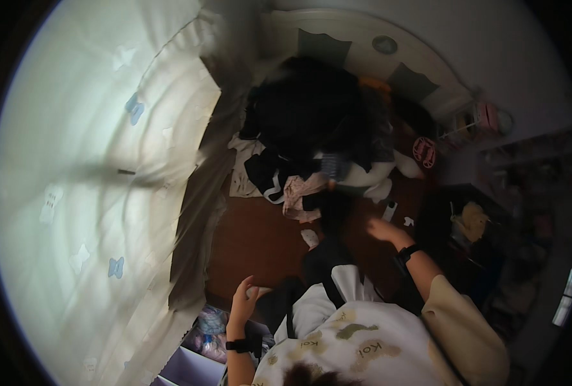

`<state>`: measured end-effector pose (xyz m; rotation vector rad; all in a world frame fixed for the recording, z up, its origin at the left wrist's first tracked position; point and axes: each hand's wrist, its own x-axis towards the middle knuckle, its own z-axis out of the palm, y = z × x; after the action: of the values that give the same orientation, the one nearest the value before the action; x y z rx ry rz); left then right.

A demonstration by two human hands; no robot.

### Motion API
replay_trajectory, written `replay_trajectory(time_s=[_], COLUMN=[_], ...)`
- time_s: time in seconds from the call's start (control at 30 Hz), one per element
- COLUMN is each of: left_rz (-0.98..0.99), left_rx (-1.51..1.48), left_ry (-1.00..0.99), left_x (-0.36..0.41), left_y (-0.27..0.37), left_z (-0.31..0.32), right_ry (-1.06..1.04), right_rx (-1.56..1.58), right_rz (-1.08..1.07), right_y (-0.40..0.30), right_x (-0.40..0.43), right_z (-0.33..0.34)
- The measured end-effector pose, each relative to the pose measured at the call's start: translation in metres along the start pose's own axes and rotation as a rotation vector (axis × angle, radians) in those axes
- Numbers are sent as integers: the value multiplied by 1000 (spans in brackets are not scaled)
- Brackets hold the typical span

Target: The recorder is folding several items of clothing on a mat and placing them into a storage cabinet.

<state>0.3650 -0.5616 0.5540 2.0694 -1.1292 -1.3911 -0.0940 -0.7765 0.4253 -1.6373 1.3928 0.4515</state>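
My left hand (pixel 245 298) is low in the picture, left of my knees, with thumb and fingers apart. A small pale patch shows between them; I cannot tell what it is. Blurred and in shadow, my right hand (pixel 383 230) reaches over the reddish-brown floor (pixel 257 236). Whether it holds something I cannot tell. Near it a dark cloth-like shape (pixel 336 210) is indistinct. Ahead lies a heap of clothes: a large black garment (pixel 305 116), a pink patterned garment (pixel 298 195) and a black garment with white trim (pixel 261 176). A white spotted sock (pixel 310 238) covers one foot.
Along the left hangs a pale curtain (pixel 97 193) with butterfly shapes. An open drawer box (pixel 194 364) and plastic-wrapped bundles (pixel 213 333) sit at lower left. A pale slim object (pixel 390 211) and a white scrap (pixel 408 221) lie right of the heap. A headboard (pixel 363 48) stands behind.
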Motion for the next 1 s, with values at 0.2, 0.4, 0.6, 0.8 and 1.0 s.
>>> replay_trajectory(time_s=[0.2,0.4,0.6,0.8,1.0], left_rz=[-112,-282,-306,-225,-273], left_rx=[-101,109,-41,15,107], left_ry=[-22,-32,-62,-53,-116], left_x=[31,43,95,177,304], left_y=[42,17,47,53,-25], left_z=[13,8,50,99,164], right_ry=[43,54,89,-29,141], right_rx=[196,262,231,144,378], right_rz=[31,-37,-79,-59,67], right_y=[31,-13,-48,27,22], right_x=[45,111,143,239,288], right_z=[-19,-55,-110,-105,-133])
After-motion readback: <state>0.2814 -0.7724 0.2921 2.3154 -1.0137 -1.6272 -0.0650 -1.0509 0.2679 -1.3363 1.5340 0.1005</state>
